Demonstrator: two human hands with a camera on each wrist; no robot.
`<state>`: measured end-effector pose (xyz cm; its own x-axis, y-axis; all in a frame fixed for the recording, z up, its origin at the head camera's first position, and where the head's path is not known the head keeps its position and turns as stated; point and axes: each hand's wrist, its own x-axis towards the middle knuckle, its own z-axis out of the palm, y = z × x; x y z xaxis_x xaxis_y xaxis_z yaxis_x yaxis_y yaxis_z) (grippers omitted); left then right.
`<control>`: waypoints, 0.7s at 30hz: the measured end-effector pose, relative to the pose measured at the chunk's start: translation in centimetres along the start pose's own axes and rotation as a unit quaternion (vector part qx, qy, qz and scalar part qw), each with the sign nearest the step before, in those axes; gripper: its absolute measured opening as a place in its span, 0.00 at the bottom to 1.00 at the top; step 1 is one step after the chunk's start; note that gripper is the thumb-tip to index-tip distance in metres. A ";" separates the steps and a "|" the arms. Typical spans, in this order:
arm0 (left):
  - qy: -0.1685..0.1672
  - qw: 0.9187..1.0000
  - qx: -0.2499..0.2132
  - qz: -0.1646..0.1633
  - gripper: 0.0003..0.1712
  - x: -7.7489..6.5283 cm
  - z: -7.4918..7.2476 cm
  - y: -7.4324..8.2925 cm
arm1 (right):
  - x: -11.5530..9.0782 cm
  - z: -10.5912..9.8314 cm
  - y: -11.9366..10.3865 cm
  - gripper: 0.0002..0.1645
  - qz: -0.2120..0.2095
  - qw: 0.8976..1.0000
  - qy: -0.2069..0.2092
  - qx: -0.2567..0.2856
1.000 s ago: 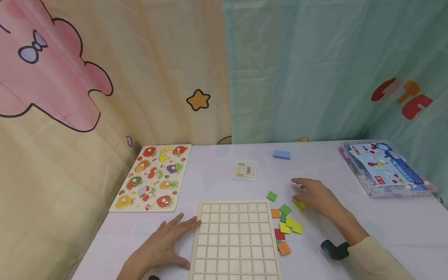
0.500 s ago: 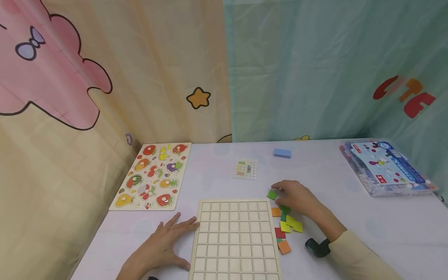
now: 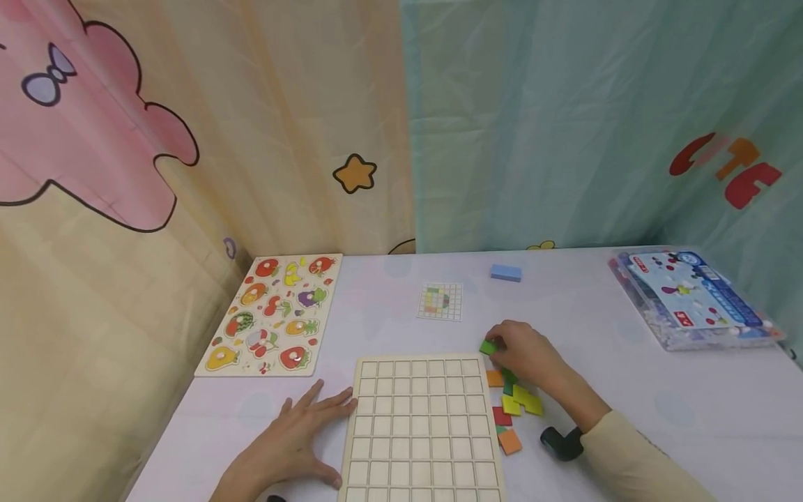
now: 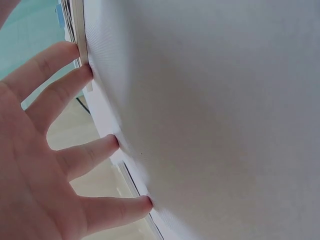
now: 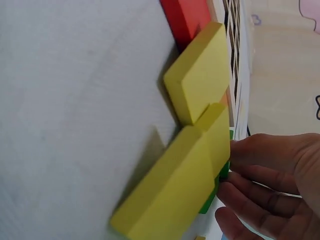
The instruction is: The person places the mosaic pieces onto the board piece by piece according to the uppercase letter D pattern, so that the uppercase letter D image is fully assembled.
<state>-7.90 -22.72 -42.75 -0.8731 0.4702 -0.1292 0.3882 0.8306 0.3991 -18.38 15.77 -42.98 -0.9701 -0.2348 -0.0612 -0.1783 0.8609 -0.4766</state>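
Just off the board's (image 3: 429, 418) far right corner, the right hand's (image 3: 523, 352) grip pinches a green tile (image 3: 486, 347), while the left hand (image 3: 291, 440), fingers spread, touches the left edge.

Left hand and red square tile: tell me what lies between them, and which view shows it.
The pale rectangular wooden board with a square grid lies between the left hand and the red square tile, as the head view shows.

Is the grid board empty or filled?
The grid board is empty where visible: the head view shows only bare cells. Cannot tell at its cut-off near end.
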 end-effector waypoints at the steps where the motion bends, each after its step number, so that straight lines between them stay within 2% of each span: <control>1: 0.001 1.000 0.000 0.000 0.62 0.0 0.0 0.0 | 0.0 0.0 0.0 0.18 0.001 1.000 0.003 0.002; 6: 0.002 1.000 0.000 -0.002 0.62 0.1 0.0 0.1 | 0.0 -0.2 0.1 0.18 -0.004 0.999 0.026 0.020; 11: 0.003 1.000 0.002 -0.003 0.62 0.0 -0.1 0.1 | 0.0 0.1 -0.8 0.16 -0.047 0.996 0.042 0.067; 21: -0.002 1.000 -0.007 -0.005 0.62 0.0 -0.1 0.2 | 0.3 2.3 -5.1 0.14 -0.145 0.982 0.001 0.122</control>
<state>-7.87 -22.58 -42.54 -0.8758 0.4630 -0.1360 0.3753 0.8307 0.4112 -17.42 10.28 -42.58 -0.8851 -0.4523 0.1097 -0.4022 0.6248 -0.6692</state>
